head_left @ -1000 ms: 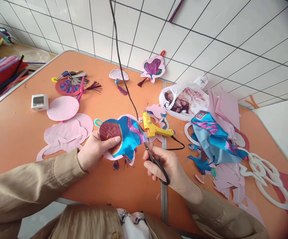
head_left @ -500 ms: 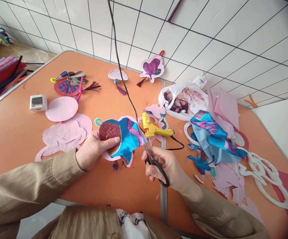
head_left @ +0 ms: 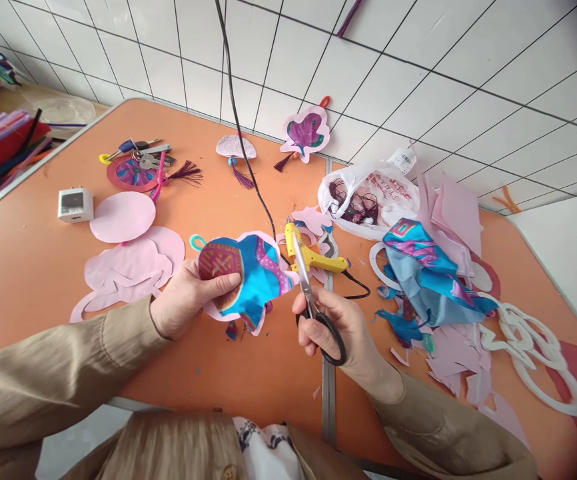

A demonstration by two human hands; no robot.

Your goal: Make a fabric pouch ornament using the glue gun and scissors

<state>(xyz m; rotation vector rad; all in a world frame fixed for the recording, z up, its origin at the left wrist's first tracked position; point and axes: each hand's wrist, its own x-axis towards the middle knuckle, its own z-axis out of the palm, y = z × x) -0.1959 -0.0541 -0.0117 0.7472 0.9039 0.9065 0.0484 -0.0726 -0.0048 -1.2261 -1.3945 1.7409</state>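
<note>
My left hand (head_left: 186, 303) grips a pink card shape covered in blue and magenta patterned fabric (head_left: 246, 273), thumb pressed on its red patch, just above the orange table (head_left: 28, 267). My right hand (head_left: 338, 327) is closed round the black handles of a pair of scissors (head_left: 316, 303). Their blades point up and away, just to the right of the fabric's edge. A yellow glue gun (head_left: 311, 257) lies right behind the scissors, its black cord (head_left: 238, 120) running up out of view.
Pink card cut-outs (head_left: 128, 257) lie at left with a white charger (head_left: 75, 203) and keys (head_left: 141, 153). Finished ornaments (head_left: 306, 133) sit by the tiled wall. A plastic bag (head_left: 368, 197), blue fabric (head_left: 426, 273), pink scraps and white cut rings (head_left: 533, 347) crowd the right.
The scissors have swung from the fabric's right edge to point more upright, slightly clear of it. My left hand and the fabric piece have barely moved.
</note>
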